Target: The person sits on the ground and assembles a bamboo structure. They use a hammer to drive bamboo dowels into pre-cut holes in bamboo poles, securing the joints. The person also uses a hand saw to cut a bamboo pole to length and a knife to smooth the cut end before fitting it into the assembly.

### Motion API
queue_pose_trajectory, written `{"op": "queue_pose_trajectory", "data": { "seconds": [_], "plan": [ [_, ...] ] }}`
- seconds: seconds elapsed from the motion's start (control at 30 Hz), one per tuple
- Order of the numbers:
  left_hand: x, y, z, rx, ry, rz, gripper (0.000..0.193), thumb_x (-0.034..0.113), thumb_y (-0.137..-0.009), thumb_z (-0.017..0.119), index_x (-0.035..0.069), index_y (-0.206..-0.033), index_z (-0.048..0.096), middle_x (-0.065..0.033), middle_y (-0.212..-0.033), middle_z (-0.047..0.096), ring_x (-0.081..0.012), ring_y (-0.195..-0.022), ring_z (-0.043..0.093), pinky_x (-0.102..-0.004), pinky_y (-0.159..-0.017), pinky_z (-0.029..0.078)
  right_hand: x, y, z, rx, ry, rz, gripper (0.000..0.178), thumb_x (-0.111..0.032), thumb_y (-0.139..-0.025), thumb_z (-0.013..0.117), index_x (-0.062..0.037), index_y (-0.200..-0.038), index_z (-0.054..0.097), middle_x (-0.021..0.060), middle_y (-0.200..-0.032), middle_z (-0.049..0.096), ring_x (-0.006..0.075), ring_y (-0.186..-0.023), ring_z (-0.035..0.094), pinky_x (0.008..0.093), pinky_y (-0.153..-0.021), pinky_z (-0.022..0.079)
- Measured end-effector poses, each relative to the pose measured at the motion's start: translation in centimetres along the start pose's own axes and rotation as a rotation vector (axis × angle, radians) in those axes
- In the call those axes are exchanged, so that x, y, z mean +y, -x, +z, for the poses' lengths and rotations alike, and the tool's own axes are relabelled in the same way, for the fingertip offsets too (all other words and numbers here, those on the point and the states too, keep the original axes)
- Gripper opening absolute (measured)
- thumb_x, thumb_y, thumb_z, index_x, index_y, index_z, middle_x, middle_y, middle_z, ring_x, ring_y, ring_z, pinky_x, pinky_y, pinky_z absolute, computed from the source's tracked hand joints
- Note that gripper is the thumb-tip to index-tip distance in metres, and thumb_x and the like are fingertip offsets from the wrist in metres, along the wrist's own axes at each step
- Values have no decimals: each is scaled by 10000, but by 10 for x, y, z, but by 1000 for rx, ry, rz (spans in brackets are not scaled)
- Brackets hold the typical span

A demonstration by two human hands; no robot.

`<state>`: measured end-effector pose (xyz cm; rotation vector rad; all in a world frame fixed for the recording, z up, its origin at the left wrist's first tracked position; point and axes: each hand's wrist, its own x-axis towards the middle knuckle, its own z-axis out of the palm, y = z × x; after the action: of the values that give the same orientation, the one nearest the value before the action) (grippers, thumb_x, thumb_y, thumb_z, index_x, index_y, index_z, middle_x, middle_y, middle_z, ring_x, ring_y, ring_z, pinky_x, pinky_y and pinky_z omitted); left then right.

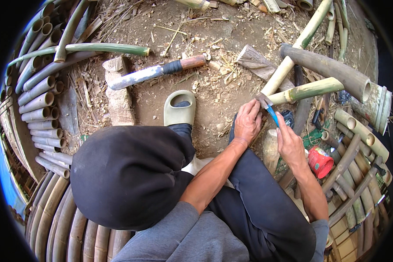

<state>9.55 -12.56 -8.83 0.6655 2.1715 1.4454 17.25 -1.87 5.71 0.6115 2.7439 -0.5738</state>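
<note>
Spatial layout

Left hand (248, 120) beside the head of a hand tool (272, 115); right hand (290, 145) to its right, on the handle. Bamboo pole (308, 32) runs ahead and rightward, bamboo tube's (327, 70) end across it. Knife (144, 76) ahead-left, blade end over wood block (119, 104); clog (179, 117) on knife's near side. Bamboo stack (37, 102) far left. Container (321, 163) just right of right hand; bucket (373, 109) farther right, ahead.

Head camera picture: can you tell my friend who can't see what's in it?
A person's right hand holds a blue-handled hammer where two pale bamboo pieces meet, and the left hand is close to its metal head. A big knife lies with its blade over a wooden block, and cut bamboo is stacked at left.
</note>
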Motion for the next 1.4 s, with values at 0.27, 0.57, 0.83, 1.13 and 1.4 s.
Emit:
{"op": "queue_pose_trajectory", "data": {
  "seconds": [0.27,0.57,0.83,1.13,1.4],
  "plan": [
    [-1,1,-2,-52,-71,-8,454,64,-845,616,6,-1294,578,-167,-1305,578,-350,-1160,546,-433,-1003,455,5,-4,-2,-10,57,-60,578,-28,-915,599,-31,-1467,425,184,-972,665,367,-732,671,443,-602,560],
    [-11,-1,-2,-141,-234,-299,417,337,-853,717,106,-1196,663,-98,-1053,671,-282,-1065,590,-499,-1056,324,6,-7,-5,-240,126,126,542,-50,-932,589,-58,-1454,443,226,-1131,668,404,-854,693,471,-670,577],
    [-12,-4,-2,-174,-301,-311,384,390,-842,723,103,-1096,703,-105,-987,688,-291,-1021,615,-484,-1031,334,7,-3,-2,73,-19,-149,533,-11,-922,573,-32,-1440,453,228,-1133,668,408,-882,688,461,-718,574],
    [-10,-5,-3,-153,-281,-314,404,421,-861,703,115,-1125,707,-107,-1008,704,-287,-1026,623,-514,-1039,310,11,-2,6,127,-58,-156,528,-10,-906,589,6,-1417,456,234,-1168,659,417,-923,683,458,-752,577],
    [-13,-7,-1,-111,-273,-302,453,527,-892,636,118,-1066,722,-106,-970,702,-290,-1000,634,-539,-1015,305,21,0,21,288,-131,-214,524,-37,-926,571,-55,-1438,463,256,-1113,669,428,-896,678,475,-729,574]
  ]
}}
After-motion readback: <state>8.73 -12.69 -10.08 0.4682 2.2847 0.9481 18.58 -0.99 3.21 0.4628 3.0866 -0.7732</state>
